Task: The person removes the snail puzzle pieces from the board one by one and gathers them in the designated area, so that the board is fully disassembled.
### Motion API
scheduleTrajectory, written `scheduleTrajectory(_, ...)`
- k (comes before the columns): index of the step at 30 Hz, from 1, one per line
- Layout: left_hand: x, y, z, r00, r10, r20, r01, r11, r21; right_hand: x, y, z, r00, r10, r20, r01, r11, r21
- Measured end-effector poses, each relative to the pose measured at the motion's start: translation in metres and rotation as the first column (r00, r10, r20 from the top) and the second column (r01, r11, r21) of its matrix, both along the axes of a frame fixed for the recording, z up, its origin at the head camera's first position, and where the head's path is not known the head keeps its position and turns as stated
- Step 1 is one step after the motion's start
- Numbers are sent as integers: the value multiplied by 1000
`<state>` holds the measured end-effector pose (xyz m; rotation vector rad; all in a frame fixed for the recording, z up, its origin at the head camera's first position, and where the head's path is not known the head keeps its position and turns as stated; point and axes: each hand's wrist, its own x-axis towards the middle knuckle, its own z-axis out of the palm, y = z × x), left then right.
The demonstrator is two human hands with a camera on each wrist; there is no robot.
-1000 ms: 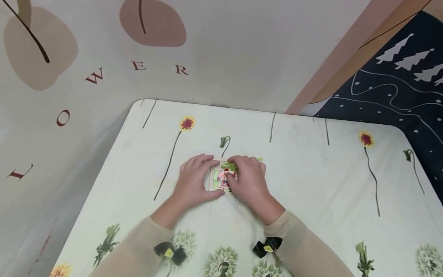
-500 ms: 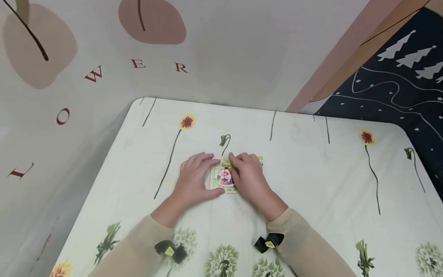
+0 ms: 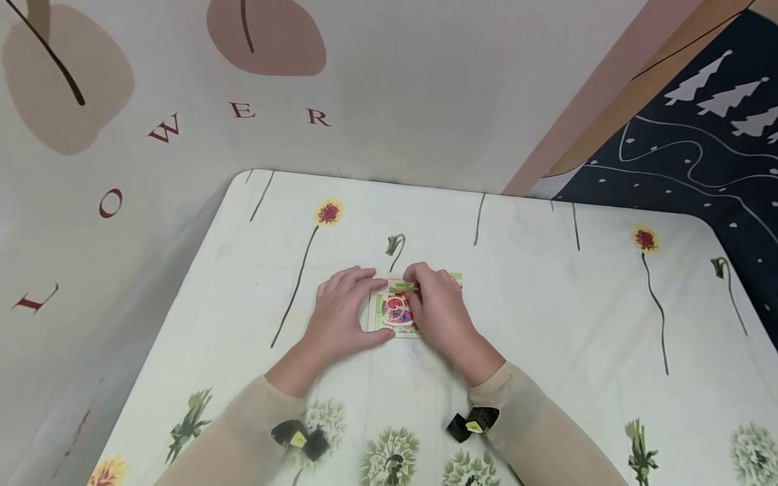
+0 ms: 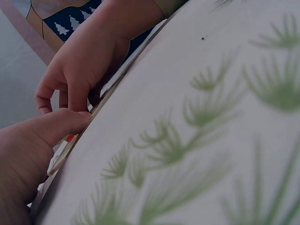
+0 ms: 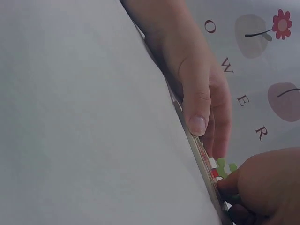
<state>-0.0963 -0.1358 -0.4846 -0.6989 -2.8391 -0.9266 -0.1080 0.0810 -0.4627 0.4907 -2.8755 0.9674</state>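
Observation:
A small wooden jigsaw board [image 3: 372,322] lies on the table with a colourful pink, red and blue picture [image 3: 396,310] in it. My left hand [image 3: 340,312] holds the board at its left side, forefinger along the far edge and thumb at the near edge. At the board's far side my right hand [image 3: 442,304] pinches a green jigsaw piece [image 3: 401,287] between thumb and fingers, tilted above the picture. In the right wrist view the green piece [image 5: 224,168] shows its knobbed outline. The right hand covers the board's right part.
Another green piece [image 3: 456,277] shows just beyond the right hand. A white cloth with printed flowers covers the table [image 3: 547,304]. A pale wall [image 3: 413,101] with printed letters stands behind the far edge, and a dark blue hanging [image 3: 687,155] at the right.
My right hand has lifted its thumb off the picture and shifted slightly up, tilting the green piece and baring more of the picture. The left hand has stayed in place.

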Motion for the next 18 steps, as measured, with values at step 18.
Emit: scheduleTrajectory(18, -1, 1, -1, 1000, 3, 9, -3, 1000, -7, -2, 19, 2, 995, -58, -78, 47, 990, -135)
